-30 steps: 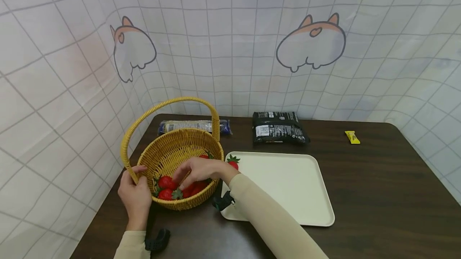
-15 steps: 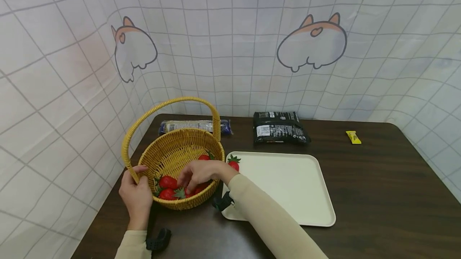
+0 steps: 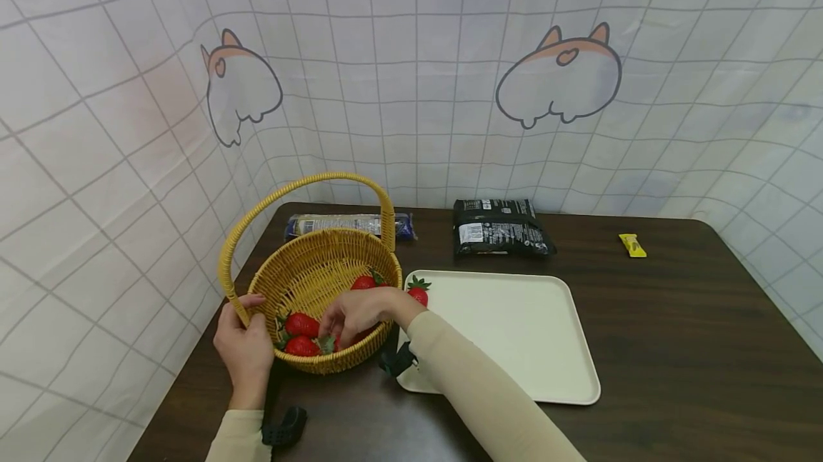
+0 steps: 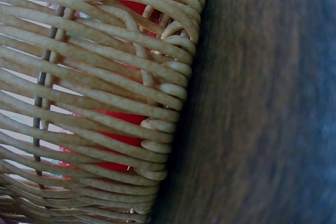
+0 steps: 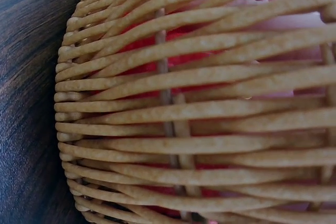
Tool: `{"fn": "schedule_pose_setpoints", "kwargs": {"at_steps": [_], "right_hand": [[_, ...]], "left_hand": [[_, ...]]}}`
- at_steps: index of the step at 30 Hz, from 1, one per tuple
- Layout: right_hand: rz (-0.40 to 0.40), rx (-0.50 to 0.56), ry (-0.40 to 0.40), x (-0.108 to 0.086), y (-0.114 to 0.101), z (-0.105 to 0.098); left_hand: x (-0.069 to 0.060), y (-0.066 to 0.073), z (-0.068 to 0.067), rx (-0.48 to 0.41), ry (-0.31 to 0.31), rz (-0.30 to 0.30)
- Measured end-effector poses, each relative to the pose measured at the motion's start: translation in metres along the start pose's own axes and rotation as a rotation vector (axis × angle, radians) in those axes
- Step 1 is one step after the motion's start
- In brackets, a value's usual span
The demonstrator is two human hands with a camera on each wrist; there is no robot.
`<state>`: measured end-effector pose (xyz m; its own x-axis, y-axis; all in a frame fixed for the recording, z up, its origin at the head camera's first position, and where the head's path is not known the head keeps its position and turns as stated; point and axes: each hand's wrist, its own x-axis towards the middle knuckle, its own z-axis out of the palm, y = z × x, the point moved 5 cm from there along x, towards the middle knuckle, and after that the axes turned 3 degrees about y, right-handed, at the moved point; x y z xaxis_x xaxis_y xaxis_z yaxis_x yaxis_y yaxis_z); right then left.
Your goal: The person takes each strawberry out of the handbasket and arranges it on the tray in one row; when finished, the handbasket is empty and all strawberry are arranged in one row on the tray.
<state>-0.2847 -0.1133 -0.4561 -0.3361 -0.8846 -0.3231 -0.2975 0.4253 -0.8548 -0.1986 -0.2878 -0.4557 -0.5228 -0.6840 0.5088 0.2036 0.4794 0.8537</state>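
In the head view a yellow wicker basket (image 3: 302, 262) holds several red strawberries (image 3: 301, 346). My left hand (image 3: 244, 344) grips the basket's left rim at the foot of its handle. Inside the basket, my right hand (image 3: 360, 313) has its fingers curled down at a strawberry with green leaves (image 3: 328, 345), which it partly hides. Both wrist views are filled mostly by the basket's woven wall (image 4: 94, 87) (image 5: 210, 114), with red showing through the gaps.
A white tray (image 3: 508, 333) lies right of the basket, with one strawberry (image 3: 418, 295) at its upper left corner. Behind are a blue-ended packet (image 3: 403, 227) and a black packet (image 3: 501, 228). A small yellow packet (image 3: 633, 245) lies at the far right.
My right hand has shifted slightly to the right within the basket, and the leafy strawberry at its fingers has moved a little the same way. My left hand keeps its grip on the rim.
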Motion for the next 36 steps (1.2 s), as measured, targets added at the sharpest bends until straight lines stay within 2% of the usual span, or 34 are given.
{"fn": "schedule_pose_setpoints", "kwargs": {"at_steps": [10, 17, 22, 25, 28, 32, 36], "right_hand": [[-0.095, 0.099, 0.193, -0.004, -0.005, -0.013], [-0.169, 0.092, 0.280, -0.005, -0.008, -0.016], [-0.175, 0.148, 0.331, -0.009, -0.009, -0.019], [-0.183, 0.237, 0.363, -0.013, -0.010, -0.020], [-0.221, 0.305, 0.428, -0.018, -0.011, -0.023], [-0.296, 0.342, 0.517, -0.028, -0.013, -0.028], [-0.346, 0.365, 0.559, -0.043, -0.013, -0.033]], "left_hand": [[0.000, 0.000, 0.000, 0.003, 0.000, -0.013], [-0.001, 0.000, -0.001, 0.005, -0.003, -0.025], [0.000, -0.001, 0.000, 0.006, -0.005, -0.028], [0.000, -0.001, 0.001, 0.001, -0.004, -0.027], [-0.001, -0.001, 0.001, 0.001, -0.004, -0.025], [-0.001, 0.000, 0.001, 0.003, -0.007, -0.022], [0.000, -0.001, 0.000, 0.003, -0.012, -0.025]]}}
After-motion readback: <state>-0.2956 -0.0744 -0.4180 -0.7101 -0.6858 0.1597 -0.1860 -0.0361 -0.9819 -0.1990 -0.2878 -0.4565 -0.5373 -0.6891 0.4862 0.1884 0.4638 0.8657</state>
